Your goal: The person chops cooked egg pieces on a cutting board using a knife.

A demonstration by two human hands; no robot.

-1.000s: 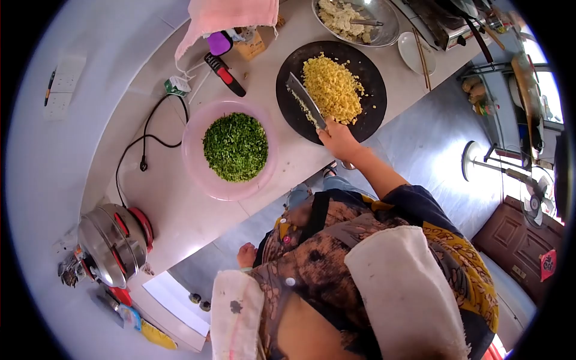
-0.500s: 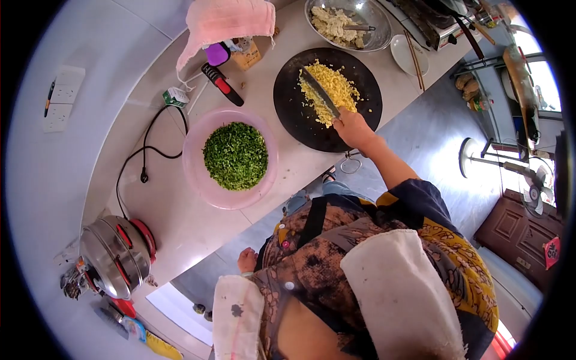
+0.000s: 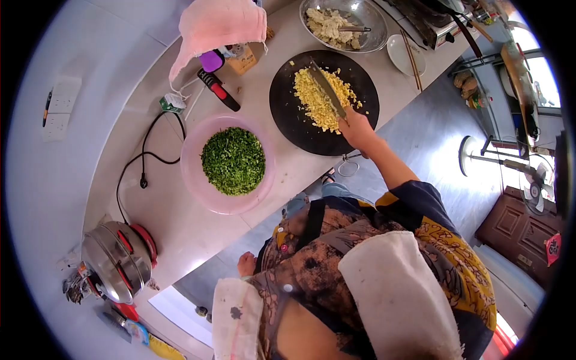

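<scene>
My right hand [image 3: 356, 128] is closed around the handle of a kitchen knife [image 3: 327, 90]. The blade lies over a spread of chopped yellow pieces [image 3: 315, 105], which look like cooked egg, on a round black cutting board [image 3: 288, 129]. Down by my body, away from the counter, my left hand [image 3: 246, 264] hangs with its fingers curled and nothing visible in them. On the counter to the left of the board stands a pink bowl [image 3: 193, 180] holding finely chopped greens [image 3: 234, 161].
Beyond the board are a steel bowl [image 3: 381, 36] with a pale mixture and a white plate [image 3: 399, 60] with chopsticks [image 3: 412, 60]. A red-black handled tool [image 3: 219, 90], a pink cloth [image 3: 222, 27], a power cord [image 3: 144, 157] and a steel pot [image 3: 117, 261] are also on the counter.
The knife has shifted slightly right across the chopped yellow pieces, its blade now at a steeper angle. The view has moved a little; my left hand stays low by my body.
</scene>
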